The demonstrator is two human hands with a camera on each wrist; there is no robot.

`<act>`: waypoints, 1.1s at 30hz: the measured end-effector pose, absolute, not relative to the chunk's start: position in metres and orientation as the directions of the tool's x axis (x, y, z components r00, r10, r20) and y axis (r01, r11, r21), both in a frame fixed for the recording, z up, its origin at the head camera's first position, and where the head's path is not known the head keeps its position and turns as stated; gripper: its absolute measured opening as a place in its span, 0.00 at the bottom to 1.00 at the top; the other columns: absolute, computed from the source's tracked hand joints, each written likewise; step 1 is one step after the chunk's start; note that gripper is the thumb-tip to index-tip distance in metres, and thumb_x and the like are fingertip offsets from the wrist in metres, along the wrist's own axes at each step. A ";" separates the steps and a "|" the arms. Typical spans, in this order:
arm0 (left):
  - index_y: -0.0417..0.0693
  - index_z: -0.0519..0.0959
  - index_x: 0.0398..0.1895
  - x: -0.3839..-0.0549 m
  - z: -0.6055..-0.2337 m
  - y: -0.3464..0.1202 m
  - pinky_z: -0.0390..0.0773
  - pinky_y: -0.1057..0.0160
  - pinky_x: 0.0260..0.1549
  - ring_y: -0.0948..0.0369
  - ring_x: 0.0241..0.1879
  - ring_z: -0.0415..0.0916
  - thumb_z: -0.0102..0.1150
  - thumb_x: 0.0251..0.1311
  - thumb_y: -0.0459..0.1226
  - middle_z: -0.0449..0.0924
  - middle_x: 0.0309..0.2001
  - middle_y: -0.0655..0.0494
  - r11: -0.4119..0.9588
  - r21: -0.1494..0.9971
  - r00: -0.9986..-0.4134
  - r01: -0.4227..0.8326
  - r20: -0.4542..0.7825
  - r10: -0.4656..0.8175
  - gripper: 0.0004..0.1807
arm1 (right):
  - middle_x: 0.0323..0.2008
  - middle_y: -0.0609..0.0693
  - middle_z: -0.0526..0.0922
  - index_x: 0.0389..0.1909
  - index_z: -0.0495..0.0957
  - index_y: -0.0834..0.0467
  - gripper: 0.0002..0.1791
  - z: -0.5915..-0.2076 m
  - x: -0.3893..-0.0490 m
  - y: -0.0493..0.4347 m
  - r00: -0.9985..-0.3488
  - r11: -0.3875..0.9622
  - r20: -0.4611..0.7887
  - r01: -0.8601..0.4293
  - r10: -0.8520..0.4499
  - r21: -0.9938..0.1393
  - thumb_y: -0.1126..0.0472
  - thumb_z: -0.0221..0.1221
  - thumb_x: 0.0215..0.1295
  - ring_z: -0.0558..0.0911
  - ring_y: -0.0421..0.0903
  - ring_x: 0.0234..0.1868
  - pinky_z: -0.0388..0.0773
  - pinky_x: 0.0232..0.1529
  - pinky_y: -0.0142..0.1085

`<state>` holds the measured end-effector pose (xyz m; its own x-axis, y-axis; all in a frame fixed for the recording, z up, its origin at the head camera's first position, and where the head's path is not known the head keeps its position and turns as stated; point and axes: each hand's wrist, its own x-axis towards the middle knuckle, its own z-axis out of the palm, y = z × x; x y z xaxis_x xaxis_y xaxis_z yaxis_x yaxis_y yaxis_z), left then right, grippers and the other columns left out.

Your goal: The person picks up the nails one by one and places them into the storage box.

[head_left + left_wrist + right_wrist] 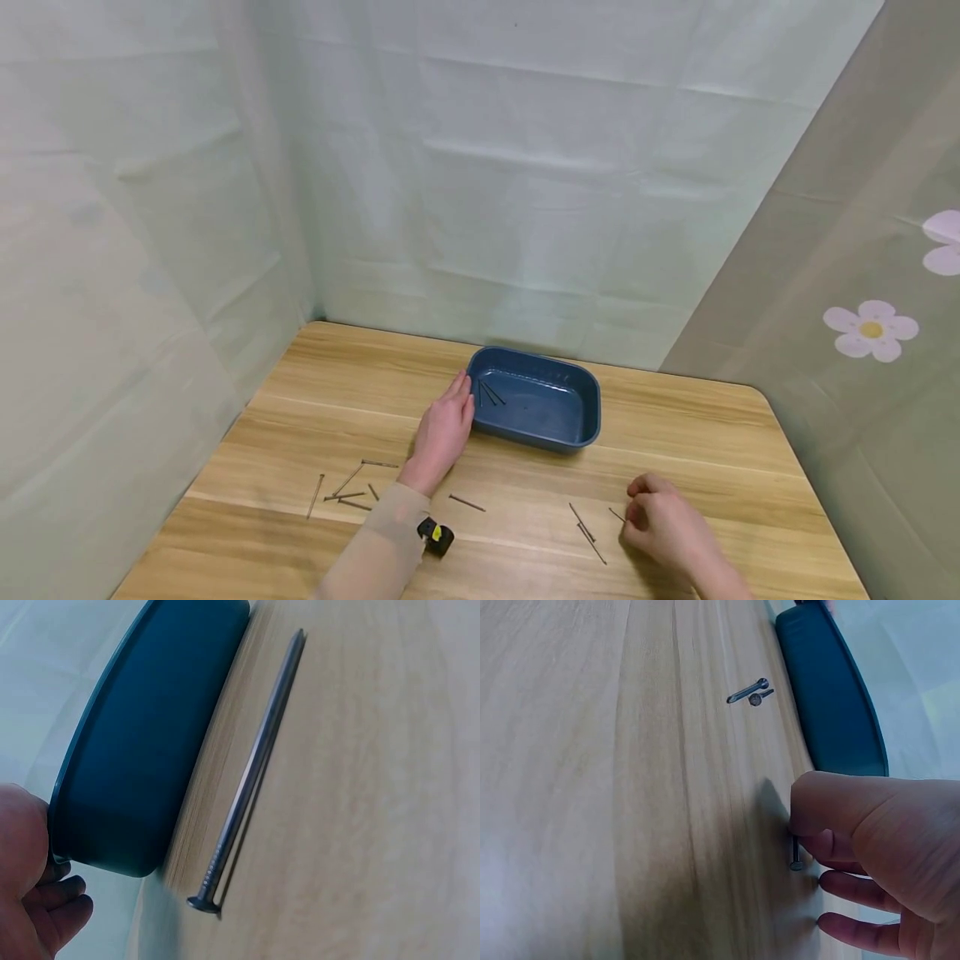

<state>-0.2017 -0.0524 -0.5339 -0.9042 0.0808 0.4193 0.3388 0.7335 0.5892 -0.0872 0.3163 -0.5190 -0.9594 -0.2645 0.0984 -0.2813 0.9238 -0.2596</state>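
Note:
A blue rectangular plastic basin (pixel 536 442) stands near the table's back edge, with a few nails (pixel 491 394) lying in its left end. My left hand (pixel 444 421) rests against the basin's left end, fingers fairly straight along the rim. Over the table at the right, my right hand (pixel 663 521) pinches a nail (pixel 796 855) between thumb and forefinger; its head sticks out below the thumb in the right wrist view. Two nails (pixel 587 533) lie just left of that hand. One single nail (pixel 251 776) lies in front of the basin, near the left wrist.
Several loose nails (pixel 348 498) are scattered on the wooden table (pixel 300 400) at the left. A black device with a yellow mark (pixel 437 536) sits at the left forearm. Pale cloth curtains (pixel 525 183) hang behind the table and at both sides.

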 end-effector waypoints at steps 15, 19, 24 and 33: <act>0.29 0.77 0.69 -0.202 -0.535 -0.052 0.81 0.45 0.59 0.43 0.69 0.75 0.58 0.79 0.33 0.73 0.73 0.37 0.729 0.595 -0.901 0.338 0.429 0.069 0.22 | 0.45 0.43 0.80 0.21 0.78 0.45 0.11 -0.522 -0.086 0.315 -0.969 0.922 0.100 -0.244 -0.224 -0.302 0.59 0.73 0.46 0.79 0.44 0.49 0.83 0.50 0.46; 0.29 0.76 0.69 -0.203 -0.535 -0.052 0.81 0.45 0.59 0.43 0.69 0.75 0.58 0.79 0.33 0.73 0.73 0.37 0.731 0.590 -0.900 0.343 0.428 0.076 0.22 | 0.44 0.43 0.80 0.21 0.77 0.44 0.12 -0.522 -0.086 0.315 -0.961 0.919 0.114 -0.274 -0.252 -0.283 0.60 0.73 0.46 0.79 0.44 0.48 0.83 0.49 0.44; 0.29 0.76 0.69 -0.203 -0.534 -0.052 0.80 0.45 0.59 0.43 0.69 0.75 0.58 0.78 0.33 0.73 0.73 0.36 0.731 0.591 -0.902 0.341 0.424 0.079 0.22 | 0.43 0.42 0.80 0.21 0.76 0.42 0.13 -0.523 -0.087 0.316 -0.957 0.922 0.117 -0.288 -0.266 -0.259 0.61 0.72 0.49 0.79 0.42 0.47 0.83 0.47 0.42; 0.28 0.77 0.68 -0.202 -0.534 -0.048 0.81 0.44 0.58 0.42 0.68 0.76 0.59 0.78 0.33 0.74 0.71 0.35 0.736 0.583 -0.897 0.344 0.436 0.074 0.22 | 0.43 0.40 0.83 0.20 0.74 0.41 0.18 -0.522 -0.085 0.318 -0.960 0.903 0.178 -0.266 -0.217 -0.336 0.64 0.70 0.54 0.83 0.40 0.44 0.83 0.42 0.37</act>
<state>-0.2022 -0.0482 -0.5337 -0.8969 0.0742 0.4360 0.3443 0.7359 0.5830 -0.0855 0.3182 -0.5218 -0.9599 -0.2167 0.1780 -0.2663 0.9033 -0.3363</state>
